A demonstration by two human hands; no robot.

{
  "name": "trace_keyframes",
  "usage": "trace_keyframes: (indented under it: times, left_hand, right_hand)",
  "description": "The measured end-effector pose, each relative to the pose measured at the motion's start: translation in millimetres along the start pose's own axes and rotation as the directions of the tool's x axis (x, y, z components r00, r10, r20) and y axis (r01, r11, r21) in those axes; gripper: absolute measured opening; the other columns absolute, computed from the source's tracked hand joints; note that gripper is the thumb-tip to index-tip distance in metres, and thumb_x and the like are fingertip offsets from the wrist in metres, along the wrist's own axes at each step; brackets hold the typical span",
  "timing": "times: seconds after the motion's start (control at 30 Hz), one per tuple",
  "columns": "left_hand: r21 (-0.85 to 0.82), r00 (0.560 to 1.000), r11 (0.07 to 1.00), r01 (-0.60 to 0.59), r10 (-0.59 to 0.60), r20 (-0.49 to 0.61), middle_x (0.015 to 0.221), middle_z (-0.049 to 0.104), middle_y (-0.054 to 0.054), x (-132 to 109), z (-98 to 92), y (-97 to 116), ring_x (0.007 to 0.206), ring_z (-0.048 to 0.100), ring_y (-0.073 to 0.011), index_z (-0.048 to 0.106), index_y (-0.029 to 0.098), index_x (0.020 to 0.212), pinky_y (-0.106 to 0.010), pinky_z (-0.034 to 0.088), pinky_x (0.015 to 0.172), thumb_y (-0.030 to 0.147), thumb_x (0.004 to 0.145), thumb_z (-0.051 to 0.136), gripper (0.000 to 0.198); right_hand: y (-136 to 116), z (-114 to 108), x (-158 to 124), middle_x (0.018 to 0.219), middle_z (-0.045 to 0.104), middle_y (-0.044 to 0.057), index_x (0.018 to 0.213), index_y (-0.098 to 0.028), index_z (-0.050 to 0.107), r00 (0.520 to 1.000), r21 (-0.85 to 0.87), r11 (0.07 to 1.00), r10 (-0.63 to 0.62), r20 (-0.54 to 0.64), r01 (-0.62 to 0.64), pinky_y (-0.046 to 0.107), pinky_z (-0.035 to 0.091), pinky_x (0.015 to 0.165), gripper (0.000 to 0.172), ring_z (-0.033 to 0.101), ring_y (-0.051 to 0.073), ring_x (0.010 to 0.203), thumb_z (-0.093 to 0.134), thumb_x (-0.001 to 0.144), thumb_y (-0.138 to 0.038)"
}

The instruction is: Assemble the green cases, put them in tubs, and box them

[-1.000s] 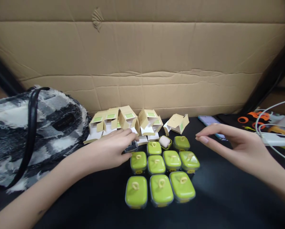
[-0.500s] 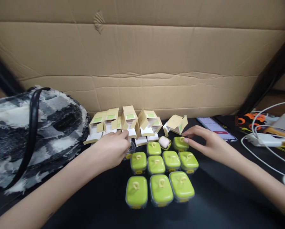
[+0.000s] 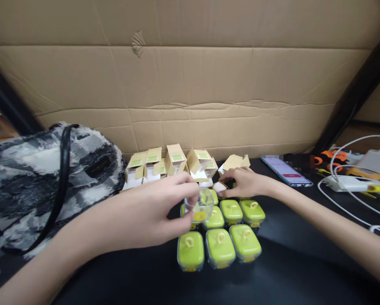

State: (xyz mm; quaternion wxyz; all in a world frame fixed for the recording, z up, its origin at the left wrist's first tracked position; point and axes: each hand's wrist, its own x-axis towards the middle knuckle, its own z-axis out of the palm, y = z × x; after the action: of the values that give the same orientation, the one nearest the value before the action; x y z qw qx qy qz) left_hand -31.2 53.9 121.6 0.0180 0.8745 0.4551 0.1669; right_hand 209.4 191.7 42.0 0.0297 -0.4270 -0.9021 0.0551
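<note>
My left hand [image 3: 173, 207] pinches a small clear plastic container [image 3: 205, 207] with a yellow label. It is held up over the left part of a group of closed containers with green lids, partly hiding them. My right hand [image 3: 240, 181] reaches in from the right, with thumb and fingers around an upturned green lid that has a pale rounded piece [image 3: 219, 187] in it. Its fingers hide part of that lid and a green-lidded container behind. Nearest me, a row of green-lidded containers [image 3: 220, 248] with yellow loops on top stands on the black table.
Opened small cartons [image 3: 176, 159] line the cardboard wall [image 3: 190, 84]; another carton [image 3: 236, 162] lies behind my right hand. A shaggy black-and-white bag [image 3: 91, 169] fills the left side. To the right are a phone [image 3: 287, 171], white cables and a power strip [image 3: 345, 183].
My left hand has lifted the clear container and brought it right, over the green-lidded ones. My right hand has moved left from a green-lidded container to the upturned lid.
</note>
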Motion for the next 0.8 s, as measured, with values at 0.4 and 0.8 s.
trace_keyframes:
  times: [0.4,0.8]
  left_hand:
    - [-0.522,0.983,0.846,-0.113,0.171,0.064,0.106,0.065,-0.005,14.4,41.6,36.3,0.106,0.063,-0.0188,0.055,0.020,0.077,-0.028,0.050,0.095,0.006,0.078,0.067,0.018]
    - [-0.343,0.990,0.932,-0.117,0.135,0.029,0.100,0.068,-0.002,51.6,97.5,72.4,0.102,0.058,-0.0221,0.065,0.020,0.078,-0.036,0.050,0.093,0.023,0.081,0.073,0.010]
  right_hand:
    - [13.3,-6.4,-9.7,0.114,0.065,0.006,0.116,-0.017,0.060,0.948,0.391,0.920,0.097,-0.303,0.031,0.040,0.056,0.080,0.028,0.065,0.020,0.095,0.062,0.093,-0.034]
    - [34.3,-18.0,-76.1,0.098,0.056,0.001,0.102,-0.026,0.047,0.801,0.668,0.713,0.263,-0.537,0.213,0.031,0.050,0.073,0.052,0.058,0.018,0.085,0.082,0.067,-0.043]
